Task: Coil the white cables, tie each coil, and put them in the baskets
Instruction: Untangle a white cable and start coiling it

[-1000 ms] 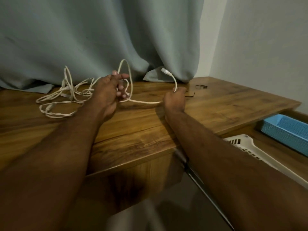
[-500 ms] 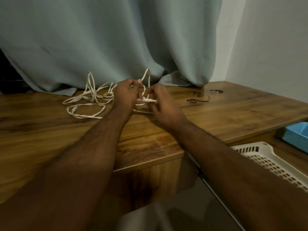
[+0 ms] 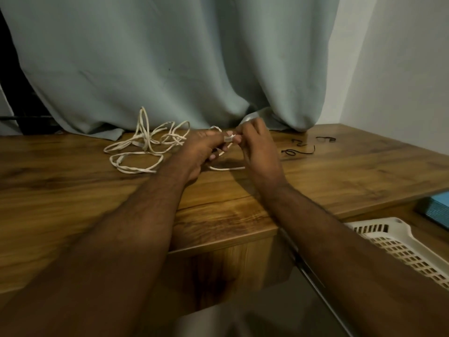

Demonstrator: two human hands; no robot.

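Observation:
A tangled white cable (image 3: 145, 147) lies in loose loops on the wooden table (image 3: 340, 176), left of my hands. My left hand (image 3: 201, 152) grips a small loop of this cable, its fingers curled round it. My right hand (image 3: 257, 149) pinches the cable's plug end (image 3: 229, 138) right against my left fingers. A short stretch of cable (image 3: 226, 168) lies on the table between my wrists. Several black ties (image 3: 301, 149) lie on the table to the right.
A grey-green curtain (image 3: 170, 64) hangs down to the table's back edge. On a lower surface at the right stand a white slotted basket (image 3: 398, 242) and a blue basket (image 3: 437, 210). A pale wall stands at the right.
My right hand brought the plug end in from the right to meet my left hand. The view has shifted so that the cable pile sits further right in the frame.

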